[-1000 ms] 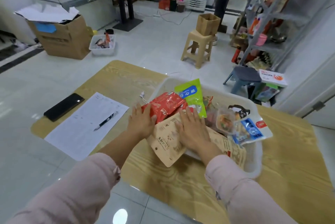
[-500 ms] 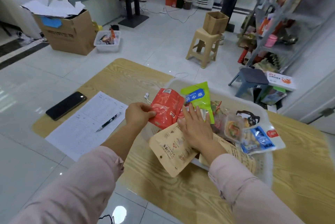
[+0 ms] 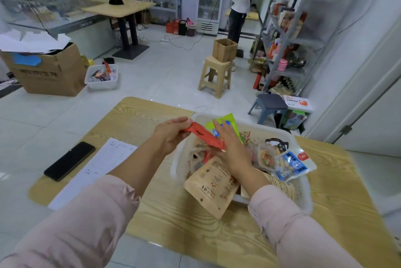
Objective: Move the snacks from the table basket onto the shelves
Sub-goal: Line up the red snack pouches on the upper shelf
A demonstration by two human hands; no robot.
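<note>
A white basket (image 3: 303,194) full of snack packets sits on the wooden table (image 3: 195,231). My left hand (image 3: 171,133) pinches a red snack packet (image 3: 206,137) and holds it lifted over the basket's left rim. My right hand (image 3: 230,148) lies with straight fingers against the red packet and a green packet (image 3: 230,120) behind it. A brown paper pouch (image 3: 212,185) hangs over the basket's near rim. A blue-and-white packet (image 3: 290,165) lies at the right side. The metal shelves (image 3: 288,35) stand at the far right.
On the table's left lie a black phone (image 3: 69,160) and a paper sheet (image 3: 95,170). On the floor stand a beige stool (image 3: 216,74) bearing a cardboard box, a grey stool (image 3: 268,105), a large carton (image 3: 47,70) and a small bin (image 3: 102,77). A person (image 3: 240,1) stands at the shelves.
My left hand has lifted the red packet up out of the basket and turned it edge-on. My right hand moved up against it. The view has tilted upward.
</note>
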